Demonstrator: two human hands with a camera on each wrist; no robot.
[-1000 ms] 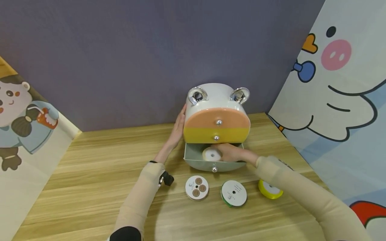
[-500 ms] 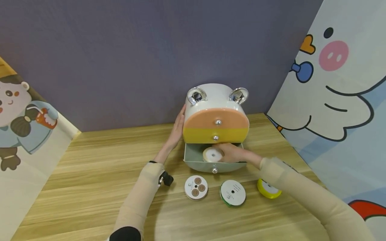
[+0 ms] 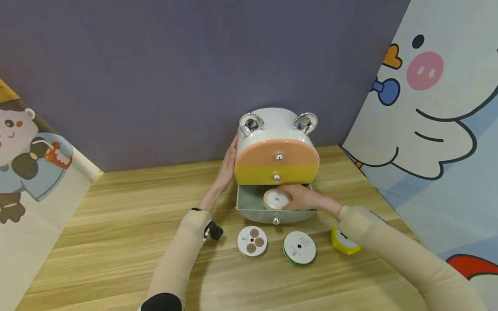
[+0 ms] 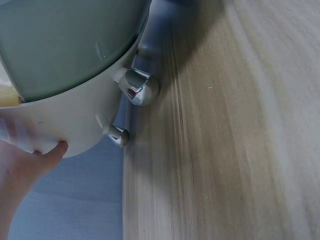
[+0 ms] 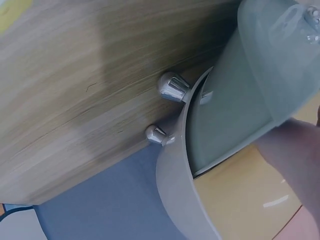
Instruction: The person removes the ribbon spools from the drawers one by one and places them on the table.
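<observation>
A small white cabinet with silver ears has orange, yellow and grey-green drawers. The bottom grey-green drawer is pulled out. Inside it, my right hand pinches a spool of cream ribbon by its right side; its fingertips are partly hidden behind the spool. My left hand rests against the cabinet's left side, fingers straight along the wall. In the left wrist view its thumb touches the white shell. The right wrist view shows part of the right hand over the drawer's edge.
In front of the drawer lie a spool with brown circles, a green-edged spool and a yellow ribbon spool beside the right sleeve. Silver feet hold the cabinet above the wooden table. A grey wall stands behind.
The right hand and the cream ribbon spool have shifted slightly to the right within the drawer. The left hand stays on the cabinet's side. The head view has turned a little.
</observation>
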